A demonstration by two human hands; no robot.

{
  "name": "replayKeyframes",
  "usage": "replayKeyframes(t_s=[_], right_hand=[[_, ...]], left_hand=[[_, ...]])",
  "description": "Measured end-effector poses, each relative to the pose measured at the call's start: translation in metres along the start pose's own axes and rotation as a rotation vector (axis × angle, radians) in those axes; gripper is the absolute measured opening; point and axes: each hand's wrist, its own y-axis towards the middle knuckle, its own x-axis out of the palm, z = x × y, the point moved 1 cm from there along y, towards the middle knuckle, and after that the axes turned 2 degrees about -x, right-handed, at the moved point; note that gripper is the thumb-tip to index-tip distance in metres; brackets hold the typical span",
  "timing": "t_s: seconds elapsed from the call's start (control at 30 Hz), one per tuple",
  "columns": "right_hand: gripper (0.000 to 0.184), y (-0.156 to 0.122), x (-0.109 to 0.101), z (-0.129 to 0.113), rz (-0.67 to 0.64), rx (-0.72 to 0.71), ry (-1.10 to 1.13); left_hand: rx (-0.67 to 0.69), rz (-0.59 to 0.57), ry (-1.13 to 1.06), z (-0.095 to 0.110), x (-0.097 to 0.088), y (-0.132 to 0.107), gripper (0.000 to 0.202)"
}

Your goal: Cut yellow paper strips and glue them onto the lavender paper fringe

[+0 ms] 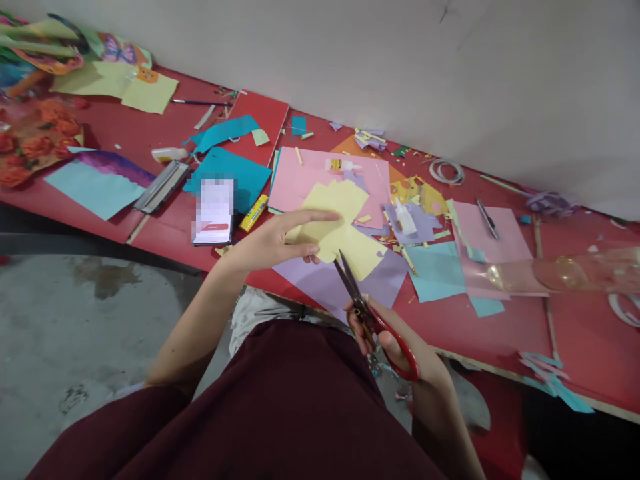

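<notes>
My left hand (285,240) grips a pale yellow paper (357,250) by its left side, fingers on top and thumb near the lower edge. The paper is cut to an irregular outline with notches. In my right hand (385,333) is a pair of scissors (353,283) with red handles and dark blades. The blades point up and left, slightly parted, their tips at the paper's lower edge. Beneath the yellow paper lie a purple sheet (325,280) and a stack of pink paper (300,177).
A phone (215,213) and a yellow glue stick (254,213) lie to the left. Small glue bottles (343,165), a pen (487,219), blue paper (435,270) and scraps cover the red table (500,333). A clear plastic bottle (565,272) lies at the right.
</notes>
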Motion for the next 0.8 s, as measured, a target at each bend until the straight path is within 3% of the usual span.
replayKeyframes(t_s=[0.4,0.8], right_hand=[[0.069,0.007,0.007,0.002,-0.085,0.011,-0.031],[0.072,0.010,0.012,-0.009,-0.059,-0.022,-0.193]], left_hand=[[-0.004,0.177,0.040,-0.009,0.028,-0.019,0.045],[-0.003,0.181,0.131,-0.002,0.034,-0.022,0.050]])
